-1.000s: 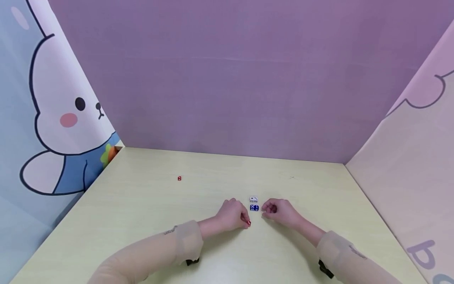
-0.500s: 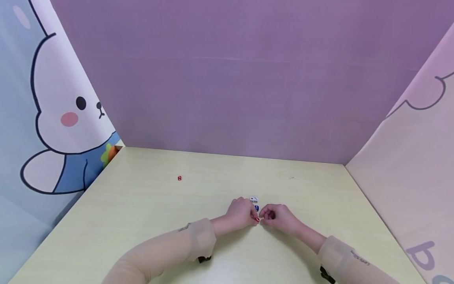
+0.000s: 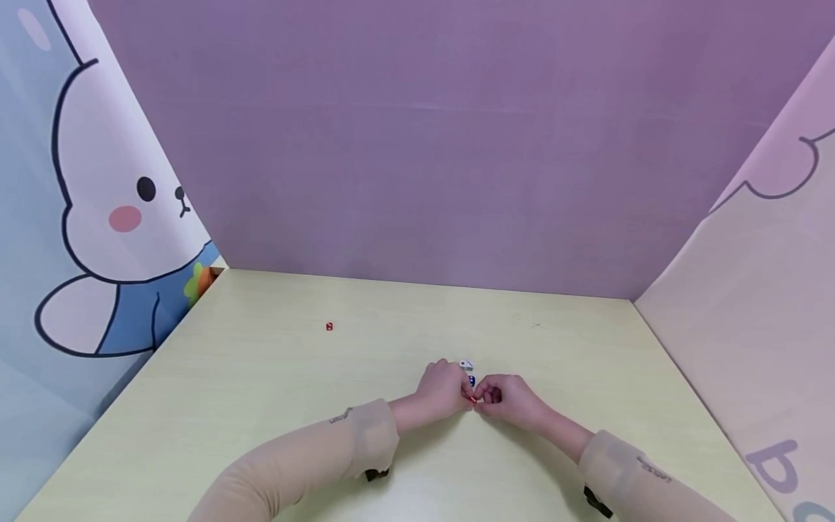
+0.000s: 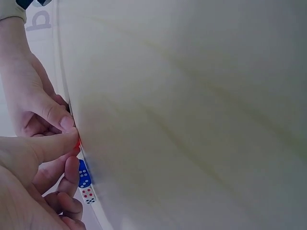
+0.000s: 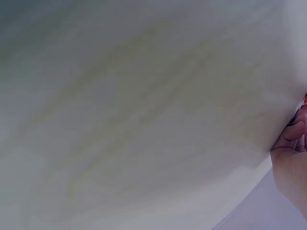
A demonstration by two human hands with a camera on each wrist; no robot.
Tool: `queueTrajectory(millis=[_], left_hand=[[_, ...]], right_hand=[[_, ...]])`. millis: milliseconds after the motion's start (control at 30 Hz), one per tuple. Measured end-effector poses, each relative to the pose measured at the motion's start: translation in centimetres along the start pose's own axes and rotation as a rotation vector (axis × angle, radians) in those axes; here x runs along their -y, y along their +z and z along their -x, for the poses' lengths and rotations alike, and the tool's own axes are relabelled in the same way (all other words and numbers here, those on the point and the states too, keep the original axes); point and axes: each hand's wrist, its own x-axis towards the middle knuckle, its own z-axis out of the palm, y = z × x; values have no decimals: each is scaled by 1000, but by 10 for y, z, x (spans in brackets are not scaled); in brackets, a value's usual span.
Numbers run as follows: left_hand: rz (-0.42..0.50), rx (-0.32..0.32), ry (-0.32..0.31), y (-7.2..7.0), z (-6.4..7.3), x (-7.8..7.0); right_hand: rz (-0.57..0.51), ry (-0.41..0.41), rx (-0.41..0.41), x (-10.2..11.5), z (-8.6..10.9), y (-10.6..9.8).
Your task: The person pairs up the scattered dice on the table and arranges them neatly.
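Note:
Between the fingertips of my left hand [image 3: 443,390] is a small red die [image 3: 472,399], pinched just above or at the tabletop. My right hand [image 3: 512,399] meets it from the right, thumb and forefinger bent onto the same die; the fingers partly cover it. Right behind lie blue dice [image 3: 472,380], partly hidden by the left hand, and behind those a pair of white dice [image 3: 466,365]. In the left wrist view, the blue dice [image 4: 84,175] and white dice [image 4: 88,195] line up beside the fingers. The right wrist view shows mostly tabletop, with a hand [image 5: 290,153] at its edge.
Another red die [image 3: 329,326] lies alone toward the back left of the pale wooden table [image 3: 261,377]. A purple panel [image 3: 417,145] rises at the table's back edge, and printed panels flank it, the left one with a cartoon rabbit [image 3: 130,188].
My left hand has carried the red die rightward and slightly back, to just in front of the blue dice. My right hand has shifted slightly forward and closed its fingertips on that die.

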Motion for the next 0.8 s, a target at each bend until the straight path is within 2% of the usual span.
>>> queueTrajectory(millis=[233, 333, 500, 633, 800], left_hand=[[31, 8, 1, -2, 0, 4], [58, 14, -6, -8, 2, 7], [89, 22, -1, -26, 6, 12], [81, 3, 20, -41, 11, 17], [66, -17, 64, -58, 10, 30]], right_hand=[[20, -2, -7, -3, 0, 2], [22, -5, -7, -3, 1, 1], [23, 14, -10, -2, 2, 2], [28, 30, -13, 1, 3, 2], [26, 31, -7, 2, 3, 1]])
